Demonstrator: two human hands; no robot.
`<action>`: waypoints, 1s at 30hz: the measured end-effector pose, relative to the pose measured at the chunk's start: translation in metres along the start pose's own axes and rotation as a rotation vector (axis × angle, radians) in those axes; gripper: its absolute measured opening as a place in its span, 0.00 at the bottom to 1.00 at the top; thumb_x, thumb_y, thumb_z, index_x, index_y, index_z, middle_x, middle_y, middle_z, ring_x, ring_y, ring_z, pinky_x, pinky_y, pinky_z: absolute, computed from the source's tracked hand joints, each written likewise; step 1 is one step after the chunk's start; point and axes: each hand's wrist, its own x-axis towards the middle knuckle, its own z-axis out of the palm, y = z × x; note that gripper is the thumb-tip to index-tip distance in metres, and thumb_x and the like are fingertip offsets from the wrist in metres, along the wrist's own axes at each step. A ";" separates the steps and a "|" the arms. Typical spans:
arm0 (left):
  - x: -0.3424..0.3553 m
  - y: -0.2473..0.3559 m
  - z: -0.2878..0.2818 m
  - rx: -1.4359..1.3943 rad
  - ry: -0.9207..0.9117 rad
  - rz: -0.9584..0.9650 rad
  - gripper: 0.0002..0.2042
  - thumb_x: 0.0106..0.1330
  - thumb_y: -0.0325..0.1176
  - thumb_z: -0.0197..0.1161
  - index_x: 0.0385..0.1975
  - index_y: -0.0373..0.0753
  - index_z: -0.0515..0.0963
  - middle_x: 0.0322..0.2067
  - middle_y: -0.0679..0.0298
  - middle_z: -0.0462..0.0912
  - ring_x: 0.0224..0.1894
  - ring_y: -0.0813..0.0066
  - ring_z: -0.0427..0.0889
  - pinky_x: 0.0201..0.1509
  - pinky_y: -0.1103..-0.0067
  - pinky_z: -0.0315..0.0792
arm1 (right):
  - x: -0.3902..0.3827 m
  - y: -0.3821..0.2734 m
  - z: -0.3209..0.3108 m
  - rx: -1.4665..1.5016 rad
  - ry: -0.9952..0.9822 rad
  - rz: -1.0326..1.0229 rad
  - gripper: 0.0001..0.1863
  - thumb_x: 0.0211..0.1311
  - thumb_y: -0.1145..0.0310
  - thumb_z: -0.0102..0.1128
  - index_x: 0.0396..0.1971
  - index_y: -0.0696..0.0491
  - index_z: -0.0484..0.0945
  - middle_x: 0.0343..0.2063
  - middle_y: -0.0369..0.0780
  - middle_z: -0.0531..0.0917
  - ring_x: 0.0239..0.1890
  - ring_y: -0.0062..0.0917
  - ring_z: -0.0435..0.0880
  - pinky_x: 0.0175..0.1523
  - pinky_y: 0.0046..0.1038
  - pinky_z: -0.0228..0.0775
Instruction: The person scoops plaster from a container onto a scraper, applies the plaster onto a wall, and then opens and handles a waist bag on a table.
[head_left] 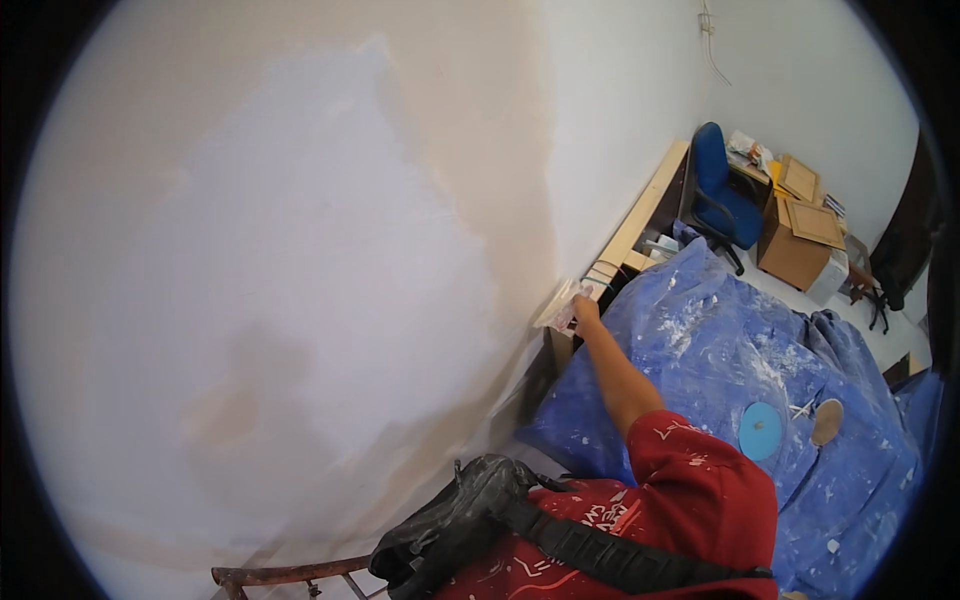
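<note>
My right hand [586,312] is stretched out to the wall beside the wooden ledge, with its fingers closed. In its grip is a pale, flat, thin-edged piece [556,306], held close to the wall; its exact kind is too small to make out. The wall [330,200] carries a large whitish patch with beige areas around it, and my shadow falls on its lower part. My left hand does not show.
Blue plastic sheeting [680,370], spotted white, covers a large low shape at right. A turquoise disc [760,431] and a brown oval pad [827,422] lie on it. Beyond stand a blue office chair [715,180] and cardboard boxes [790,245]. A rusty metal frame [290,574] is at lower left.
</note>
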 end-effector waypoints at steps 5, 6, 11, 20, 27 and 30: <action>-0.007 -0.001 -0.002 0.000 0.010 -0.028 0.31 0.63 0.61 0.52 0.51 0.38 0.78 0.46 0.43 0.80 0.50 0.41 0.78 0.52 0.59 0.70 | 0.008 0.032 0.024 0.143 -0.010 0.136 0.21 0.59 0.67 0.47 0.50 0.60 0.70 0.40 0.49 0.79 0.40 0.47 0.82 0.36 0.52 0.77; -0.007 -0.001 -0.004 0.025 -0.010 -0.058 0.31 0.63 0.61 0.52 0.51 0.38 0.78 0.46 0.43 0.80 0.49 0.41 0.78 0.52 0.58 0.70 | 0.010 0.035 0.025 0.178 -0.027 0.140 0.21 0.59 0.68 0.46 0.51 0.61 0.69 0.41 0.50 0.79 0.40 0.48 0.82 0.37 0.52 0.77; -0.002 -0.002 0.001 0.022 0.035 0.006 0.30 0.62 0.59 0.53 0.50 0.38 0.79 0.44 0.43 0.81 0.48 0.42 0.79 0.51 0.60 0.72 | 0.003 0.008 0.042 0.257 -0.109 0.022 0.20 0.61 0.66 0.45 0.51 0.59 0.70 0.43 0.47 0.79 0.41 0.44 0.83 0.40 0.50 0.79; -0.003 0.004 -0.011 0.021 0.041 -0.020 0.30 0.61 0.61 0.55 0.46 0.38 0.81 0.41 0.43 0.82 0.44 0.42 0.81 0.47 0.56 0.73 | -0.121 -0.179 0.101 0.148 -0.386 -0.303 0.12 0.64 0.64 0.43 0.42 0.53 0.70 0.34 0.41 0.80 0.37 0.34 0.83 0.42 0.43 0.79; 0.007 -0.013 -0.002 0.014 0.070 -0.037 0.36 0.60 0.65 0.54 0.44 0.32 0.81 0.39 0.40 0.81 0.42 0.41 0.81 0.43 0.55 0.74 | -0.240 -0.369 0.171 0.078 -0.404 -0.642 0.13 0.61 0.69 0.46 0.43 0.57 0.65 0.41 0.49 0.76 0.39 0.41 0.82 0.47 0.47 0.82; 0.005 -0.004 -0.006 0.029 0.053 -0.068 0.36 0.60 0.66 0.55 0.41 0.30 0.80 0.39 0.40 0.81 0.40 0.40 0.80 0.43 0.55 0.74 | -0.278 -0.460 0.197 0.056 -0.505 -0.742 0.15 0.58 0.76 0.46 0.45 0.63 0.65 0.44 0.50 0.71 0.49 0.52 0.75 0.49 0.54 0.79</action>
